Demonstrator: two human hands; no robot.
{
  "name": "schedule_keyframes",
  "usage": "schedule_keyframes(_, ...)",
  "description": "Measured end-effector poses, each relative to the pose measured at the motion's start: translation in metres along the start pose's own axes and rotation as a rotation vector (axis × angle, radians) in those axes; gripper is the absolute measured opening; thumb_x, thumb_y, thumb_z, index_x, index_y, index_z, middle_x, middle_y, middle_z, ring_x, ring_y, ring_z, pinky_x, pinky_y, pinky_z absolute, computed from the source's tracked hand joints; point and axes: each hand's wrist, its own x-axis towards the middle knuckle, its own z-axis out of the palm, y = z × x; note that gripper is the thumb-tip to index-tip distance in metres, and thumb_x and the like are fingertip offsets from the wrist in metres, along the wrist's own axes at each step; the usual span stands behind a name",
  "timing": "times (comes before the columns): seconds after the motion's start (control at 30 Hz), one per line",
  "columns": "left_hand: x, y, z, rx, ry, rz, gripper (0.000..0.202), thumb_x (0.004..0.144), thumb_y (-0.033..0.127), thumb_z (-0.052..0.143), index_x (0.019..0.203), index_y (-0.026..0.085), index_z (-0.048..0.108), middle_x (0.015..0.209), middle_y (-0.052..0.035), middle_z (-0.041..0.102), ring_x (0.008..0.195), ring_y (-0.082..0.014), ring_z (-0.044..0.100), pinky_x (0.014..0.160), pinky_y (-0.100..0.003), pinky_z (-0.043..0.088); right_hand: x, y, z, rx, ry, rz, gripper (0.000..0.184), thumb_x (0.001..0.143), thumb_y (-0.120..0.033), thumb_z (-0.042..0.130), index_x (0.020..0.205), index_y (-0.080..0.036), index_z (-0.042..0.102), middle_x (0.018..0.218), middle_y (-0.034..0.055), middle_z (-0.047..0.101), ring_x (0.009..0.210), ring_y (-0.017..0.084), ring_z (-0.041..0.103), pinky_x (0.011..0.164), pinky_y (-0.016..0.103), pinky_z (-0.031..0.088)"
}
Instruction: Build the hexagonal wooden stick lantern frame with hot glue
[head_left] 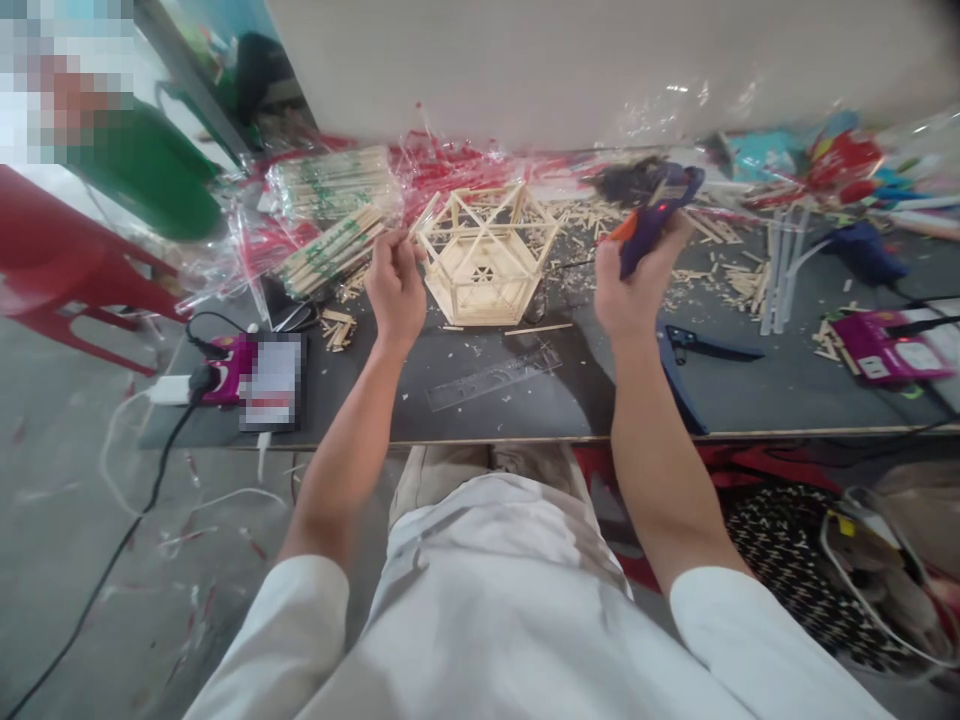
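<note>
My left hand (397,285) is closed in a pinch, with a thin wooden stick (426,214) at its fingertips, beside the left edge of a six-sided frame (486,265) of pale wooden sticks. That frame stands on the dark table (480,425), with an open lattice at the top and a flat-sided base. My right hand (637,270) is wrapped round a dark blue glue gun (651,232) with an orange trigger and a small red light. It is raised to the right of the frame, apart from it. A clear ruler (495,376) lies in front.
Bundled sticks (334,245) and plastic wrapping lie behind on the left. Cut stick pieces (750,285) and clear glue sticks (780,270) are on the right, near a second glue gun (866,250). Purple power strips (892,348) and a phone (271,380) flank the table. A red stool (67,260) stands left.
</note>
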Motion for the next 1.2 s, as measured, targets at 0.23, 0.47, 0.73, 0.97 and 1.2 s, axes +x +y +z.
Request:
schedule_keyframes(0.23, -0.010, 0.008, 0.005, 0.096, -0.091, 0.045, 0.050, 0.110, 0.065, 0.028, 0.114, 0.028, 0.062, 0.089, -0.0049, 0.073, 0.069, -0.0142, 0.064, 0.069, -0.031, 0.052, -0.021, -0.036, 0.006, 0.120, 0.039, -0.104, 0.061, 0.086, -0.077, 0.061, 0.120, -0.029, 0.045, 0.091, 0.0037, 0.064, 0.079, 0.027, 0.069, 0.081, 0.053, 0.061)
schedule_keyframes(0.47, -0.014, 0.014, 0.007, 0.108, -0.084, 0.078, 0.046, 0.111, 0.060, 0.030, 0.117, 0.028, 0.063, 0.091, -0.0058, 0.075, 0.073, -0.0150, 0.068, 0.071, -0.031, 0.054, -0.024, -0.039, 0.012, 0.036, -0.005, -0.083, 0.059, 0.088, -0.070, 0.065, 0.126, -0.028, 0.051, 0.115, 0.0120, 0.071, 0.105, 0.034, 0.072, 0.097, 0.056, 0.058)
schedule_keyframes(0.73, -0.017, 0.015, 0.013, 0.064, -0.027, 0.038, 0.052, 0.107, 0.069, 0.033, 0.108, 0.027, 0.063, 0.076, -0.0013, 0.064, 0.066, -0.0148, 0.062, 0.071, -0.033, 0.052, -0.025, -0.041, 0.008, 0.064, -0.027, -0.096, 0.050, 0.091, -0.063, 0.067, 0.127, -0.030, 0.056, 0.120, 0.0124, 0.071, 0.110, 0.034, 0.072, 0.103, 0.056, 0.059)
schedule_keyframes(0.97, -0.017, 0.006, 0.016, 0.088, 0.006, 0.080, 0.049, 0.108, 0.066, 0.035, 0.107, 0.026, 0.063, 0.071, 0.0023, 0.056, 0.061, -0.0121, 0.059, 0.065, -0.029, 0.049, -0.023, -0.036, 0.007, 0.019, -0.011, -0.127, 0.053, 0.094, -0.070, 0.061, 0.128, -0.030, 0.062, 0.125, 0.0132, 0.072, 0.124, 0.037, 0.068, 0.109, 0.058, 0.057)
schedule_keyframes(1.2, -0.019, 0.003, 0.018, 0.014, -0.042, 0.137, 0.045, 0.109, 0.064, 0.037, 0.109, 0.026, 0.061, 0.073, 0.0022, 0.053, 0.062, -0.0119, 0.061, 0.063, -0.027, 0.048, -0.023, -0.039, 0.005, -0.071, -0.049, -0.147, 0.058, 0.096, -0.072, 0.053, 0.132, -0.028, 0.063, 0.129, 0.0158, 0.073, 0.125, 0.037, 0.068, 0.107, 0.054, 0.058)
